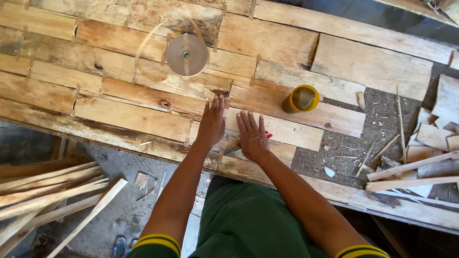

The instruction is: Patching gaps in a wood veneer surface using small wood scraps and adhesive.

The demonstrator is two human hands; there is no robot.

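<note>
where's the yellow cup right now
In the head view the yellow cup stands on the wooden boards, up and to the right of the right hand, right of the tape roll.

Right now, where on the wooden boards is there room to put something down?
The widest bare room is on the veneer sheets above and right of the yellow cup, and on the boards left of the tape roll. It is crowded by the left hand and right hand, and among the wood scraps at the right.
</note>
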